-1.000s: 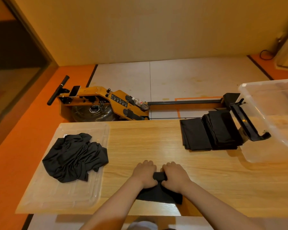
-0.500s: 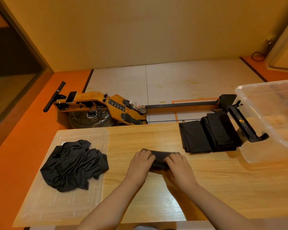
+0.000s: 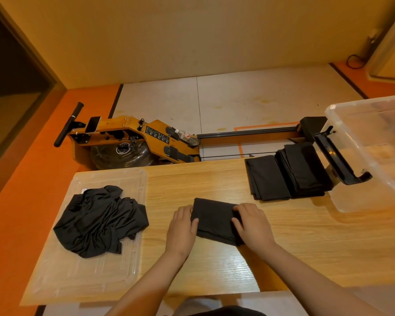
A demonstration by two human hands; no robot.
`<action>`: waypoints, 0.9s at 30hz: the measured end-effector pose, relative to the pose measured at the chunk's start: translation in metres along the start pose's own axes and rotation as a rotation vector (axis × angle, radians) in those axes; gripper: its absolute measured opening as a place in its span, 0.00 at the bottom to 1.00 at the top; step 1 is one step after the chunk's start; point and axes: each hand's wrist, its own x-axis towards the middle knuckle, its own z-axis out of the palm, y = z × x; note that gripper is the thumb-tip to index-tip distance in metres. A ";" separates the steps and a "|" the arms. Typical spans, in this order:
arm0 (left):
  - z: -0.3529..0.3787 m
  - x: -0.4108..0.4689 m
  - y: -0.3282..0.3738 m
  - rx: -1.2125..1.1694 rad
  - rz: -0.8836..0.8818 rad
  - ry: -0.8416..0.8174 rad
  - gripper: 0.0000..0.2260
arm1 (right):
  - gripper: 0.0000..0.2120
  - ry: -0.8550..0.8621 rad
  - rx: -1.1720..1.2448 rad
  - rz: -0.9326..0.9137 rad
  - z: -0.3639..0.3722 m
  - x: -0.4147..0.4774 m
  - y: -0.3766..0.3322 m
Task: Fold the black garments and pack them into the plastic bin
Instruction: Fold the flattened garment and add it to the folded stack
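On the bin (image 3: 360, 202), a sticker (image 3: 333, 107) seems unreadable.

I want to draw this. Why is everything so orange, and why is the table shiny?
Head view: warm light tints everything orange-yellow; the glossy table reflects it as white glare near the front edge; the wide lens bends the room's edges.
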 end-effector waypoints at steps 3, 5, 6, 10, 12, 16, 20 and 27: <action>-0.001 0.022 0.006 -0.050 -0.220 -0.041 0.21 | 0.16 -0.074 -0.020 0.075 0.001 0.012 0.000; 0.004 0.034 0.008 -0.042 -0.317 -0.168 0.23 | 0.19 -0.156 -0.039 0.113 0.003 0.018 0.000; 0.007 0.039 0.010 -0.026 -0.348 -0.228 0.24 | 0.21 -0.197 -0.042 0.138 0.004 0.021 0.000; 0.015 0.044 0.013 -0.009 -0.453 -0.378 0.28 | 0.20 -0.317 -0.039 0.194 0.007 0.031 -0.003; 0.015 0.047 0.010 0.000 -0.458 -0.420 0.27 | 0.18 -0.347 -0.002 0.230 0.009 0.031 0.000; 0.014 0.057 -0.003 -0.149 -0.432 -0.518 0.22 | 0.12 -0.339 0.109 0.314 0.005 0.025 0.009; 0.003 0.067 -0.001 -0.321 -0.352 -0.535 0.13 | 0.07 -0.309 0.485 0.419 -0.008 0.014 0.014; -0.012 0.121 0.042 -0.458 -0.224 -0.601 0.12 | 0.08 -0.137 1.056 0.648 -0.038 0.004 0.015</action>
